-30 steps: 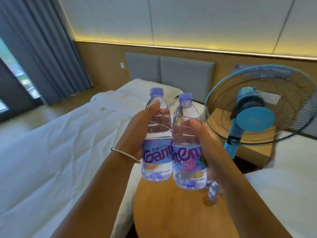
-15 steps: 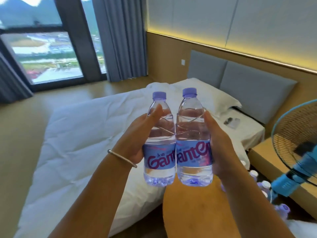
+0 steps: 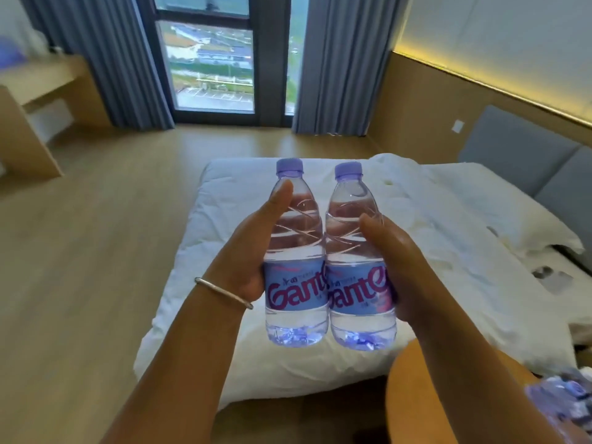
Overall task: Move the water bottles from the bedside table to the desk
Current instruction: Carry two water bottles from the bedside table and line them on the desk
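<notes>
I carry two clear water bottles with purple caps and blue labels, upright and side by side in front of me. My left hand (image 3: 248, 251) grips the left bottle (image 3: 296, 251), thumb up along its shoulder. My right hand (image 3: 403, 264) grips the right bottle (image 3: 355, 251) from its right side. The round wooden bedside table (image 3: 426, 398) lies at the lower right, with more bottles (image 3: 563, 398) blurred at its right edge. The wooden desk (image 3: 35, 91) stands at the far left by the curtain.
A white bed (image 3: 432, 238) fills the middle and right, with a grey headboard (image 3: 525, 161) on the right wall. Wooden floor (image 3: 96, 251) stretches along the left toward the desk. A window (image 3: 211, 59) between grey curtains is straight ahead.
My view has swung left, from the fan and headboard to the window and desk. Both hands keep hold of their bottles, still side by side in front of me.
</notes>
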